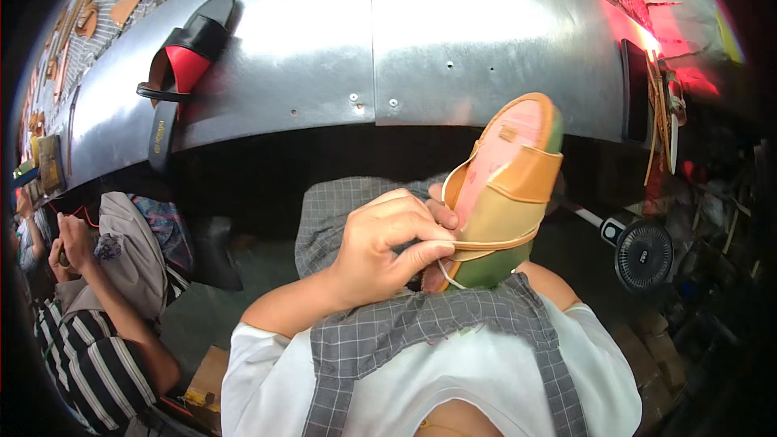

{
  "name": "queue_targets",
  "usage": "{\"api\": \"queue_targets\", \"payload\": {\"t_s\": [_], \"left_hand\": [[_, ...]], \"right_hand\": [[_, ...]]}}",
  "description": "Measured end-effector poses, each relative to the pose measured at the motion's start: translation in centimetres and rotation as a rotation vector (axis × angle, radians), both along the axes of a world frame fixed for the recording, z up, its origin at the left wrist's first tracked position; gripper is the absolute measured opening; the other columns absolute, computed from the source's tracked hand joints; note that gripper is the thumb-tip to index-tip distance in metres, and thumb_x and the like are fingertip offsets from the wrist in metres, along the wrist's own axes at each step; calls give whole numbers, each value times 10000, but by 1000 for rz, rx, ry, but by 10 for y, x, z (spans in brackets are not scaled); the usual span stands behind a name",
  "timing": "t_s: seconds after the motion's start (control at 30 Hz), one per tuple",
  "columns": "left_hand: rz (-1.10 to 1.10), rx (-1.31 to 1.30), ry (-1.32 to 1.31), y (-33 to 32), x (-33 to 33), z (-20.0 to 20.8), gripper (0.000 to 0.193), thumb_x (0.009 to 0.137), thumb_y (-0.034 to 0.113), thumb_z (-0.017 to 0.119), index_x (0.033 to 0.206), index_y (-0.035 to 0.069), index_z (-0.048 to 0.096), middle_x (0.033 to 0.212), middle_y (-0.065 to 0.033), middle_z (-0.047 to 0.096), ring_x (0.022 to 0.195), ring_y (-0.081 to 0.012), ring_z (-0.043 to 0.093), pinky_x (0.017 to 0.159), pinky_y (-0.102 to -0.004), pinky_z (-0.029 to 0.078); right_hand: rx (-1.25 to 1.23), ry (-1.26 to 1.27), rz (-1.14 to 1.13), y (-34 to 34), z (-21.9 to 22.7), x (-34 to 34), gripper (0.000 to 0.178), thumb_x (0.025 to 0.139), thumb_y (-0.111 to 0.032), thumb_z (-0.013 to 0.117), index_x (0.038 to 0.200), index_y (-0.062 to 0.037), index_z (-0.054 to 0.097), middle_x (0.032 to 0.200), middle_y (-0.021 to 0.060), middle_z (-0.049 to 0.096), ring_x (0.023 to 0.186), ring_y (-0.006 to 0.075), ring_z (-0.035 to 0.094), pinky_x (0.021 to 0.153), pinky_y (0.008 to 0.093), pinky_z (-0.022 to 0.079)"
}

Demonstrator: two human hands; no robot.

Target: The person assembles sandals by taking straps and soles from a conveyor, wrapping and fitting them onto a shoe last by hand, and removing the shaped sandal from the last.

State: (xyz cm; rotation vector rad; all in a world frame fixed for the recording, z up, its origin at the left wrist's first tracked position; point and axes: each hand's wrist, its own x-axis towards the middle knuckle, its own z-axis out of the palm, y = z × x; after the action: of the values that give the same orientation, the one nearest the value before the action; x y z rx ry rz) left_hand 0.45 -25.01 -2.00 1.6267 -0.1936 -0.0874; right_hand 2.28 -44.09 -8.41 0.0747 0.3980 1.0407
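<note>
A tan sandal [518,182] with a pink insole stands tilted in front of my chest, with a green shoe last [502,269] in it. My left hand [384,243] pinches a thin tan strap [502,240] of this sandal between thumb and finger at its left side. A thin white cord [450,277] hangs below the pinch. Most of my right hand [442,209] is hidden behind the sandal. Its fingertips appear to curl round the sandal's left edge, and the right forearm comes up behind it. A checked grey apron covers my lap.
Across the front runs a metal bench [299,57], bearing a black-and-red sandal [190,65] at left. A dark flat device [635,89] and thin sticks [657,113] lie at its right end. A small black fan [643,255] stands at right. Another person's hand [74,243] works at far left.
</note>
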Motion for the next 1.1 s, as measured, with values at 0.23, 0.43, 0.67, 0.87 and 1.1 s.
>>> {"api": "queue_targets", "payload": {"t_s": [0.23, 0.43, 0.67, 0.87, 1.1], "left_hand": [[0, -40, 61, -9, 4, 10, 87, 758, 79, 734, 835, 43, 715, 792, -73, 684, 802, -214, 650, 733, -333, 496], [28, 39, 110, -20, -2, 12, 54, 745, 55, 737, 726, 52, 687, 771, -58, 671, 807, -207, 623, 751, -335, 443], [27, -7, 148, -32, 4, 0, 827, 538, 222, 893, 1231, 58, 472, 1180, -143, 526, 1136, -248, 500, 972, -365, 374], [47, -331, 260, -16, 16, 0, 1103, 535, 390, 894, 1413, 55, 317, 1365, -110, 431, 1278, -270, 415, 1051, -417, 335], [185, -913, 303, 12, 16, -43, 798, 748, 617, 700, 1254, 69, 415, 857, -51, 541, 838, -204, 552, 875, -380, 492]], "right_hand": [[58, 107, 43, -5, 11, 13, 410, 907, -413, 561, 880, -33, 409, 797, 131, 498, 764, 276, 553, 698, 370, 511], [114, -10, 75, -10, -12, 9, 344, 921, -340, 570, 873, -38, 414, 767, 124, 530, 716, 232, 563, 710, 335, 512], [-259, -323, -14, -12, 5, -2, 237, 946, -251, 561, 927, -28, 483, 842, 84, 566, 752, 161, 562, 712, 292, 502], [-798, -532, -248, 1, 28, -2, 176, 948, -186, 572, 980, -15, 543, 931, 56, 597, 799, 124, 559, 708, 270, 491], [-1151, -1370, -64, -16, 52, 5, 201, 925, -122, 595, 774, 7, 624, 748, 78, 622, 689, 134, 601, 591, 295, 459]]}}
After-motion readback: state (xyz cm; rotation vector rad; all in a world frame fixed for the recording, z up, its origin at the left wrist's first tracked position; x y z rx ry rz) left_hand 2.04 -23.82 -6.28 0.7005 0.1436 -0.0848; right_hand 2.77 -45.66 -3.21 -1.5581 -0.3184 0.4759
